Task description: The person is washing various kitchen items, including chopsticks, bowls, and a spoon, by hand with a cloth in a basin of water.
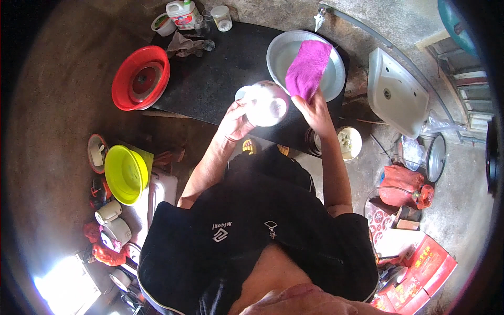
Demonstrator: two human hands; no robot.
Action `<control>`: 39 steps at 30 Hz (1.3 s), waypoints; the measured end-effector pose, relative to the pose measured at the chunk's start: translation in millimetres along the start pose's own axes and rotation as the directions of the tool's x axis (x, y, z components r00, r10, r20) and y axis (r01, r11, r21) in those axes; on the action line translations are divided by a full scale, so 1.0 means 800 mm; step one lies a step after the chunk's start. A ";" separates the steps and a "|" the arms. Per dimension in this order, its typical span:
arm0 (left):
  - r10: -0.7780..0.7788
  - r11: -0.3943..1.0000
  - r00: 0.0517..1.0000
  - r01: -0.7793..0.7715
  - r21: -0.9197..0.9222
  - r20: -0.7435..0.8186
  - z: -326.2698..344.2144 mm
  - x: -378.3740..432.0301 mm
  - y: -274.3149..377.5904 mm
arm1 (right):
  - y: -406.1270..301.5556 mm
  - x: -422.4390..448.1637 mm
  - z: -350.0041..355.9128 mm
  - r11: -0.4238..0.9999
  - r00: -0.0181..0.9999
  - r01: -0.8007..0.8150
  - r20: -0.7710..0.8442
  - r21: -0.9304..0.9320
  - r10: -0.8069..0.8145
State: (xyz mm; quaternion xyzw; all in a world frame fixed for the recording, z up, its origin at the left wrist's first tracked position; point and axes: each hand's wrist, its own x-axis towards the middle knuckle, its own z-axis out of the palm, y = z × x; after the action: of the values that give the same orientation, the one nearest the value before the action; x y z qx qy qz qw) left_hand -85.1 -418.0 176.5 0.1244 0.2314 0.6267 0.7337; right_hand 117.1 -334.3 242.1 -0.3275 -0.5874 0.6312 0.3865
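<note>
My left hand [236, 121] grips a shiny white bowl [267, 105] whose footed base faces the camera; glare washes out part of it. Behind its left edge shows another pale round rim [242, 92], and whether that is a separate dish I cannot tell. In my right hand [315, 112] is a magenta cloth [309, 69], its upper part spread over a pale metal basin [275, 53] that holds liquid. The basin stands at the right end of a black table [228, 67]. My right fingers are partly hidden by the cloth.
A red plastic basin [163, 71] stands at the table's left end. Containers, a white jug [183, 15] and crumpled plastic [185, 45] lie along the back left. A white sink [397, 94] is at right, a bucket [355, 143] below the table edge, a yellow-green basin [138, 177] at left.
</note>
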 end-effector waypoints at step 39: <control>-0.183 0.962 0.927 0.237 0.133 -0.328 0.029 0.016 -0.014 | 0.163 0.022 0.021 0.551 0.835 -0.489 0.182 0.676 0.519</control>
State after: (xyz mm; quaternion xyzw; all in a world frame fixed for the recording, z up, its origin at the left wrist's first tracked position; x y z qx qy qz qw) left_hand -62.8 -405.3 189.2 0.0603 0.4092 0.5340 0.7374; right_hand 80.7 -328.7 115.0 -0.3227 -0.1775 0.8818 0.2947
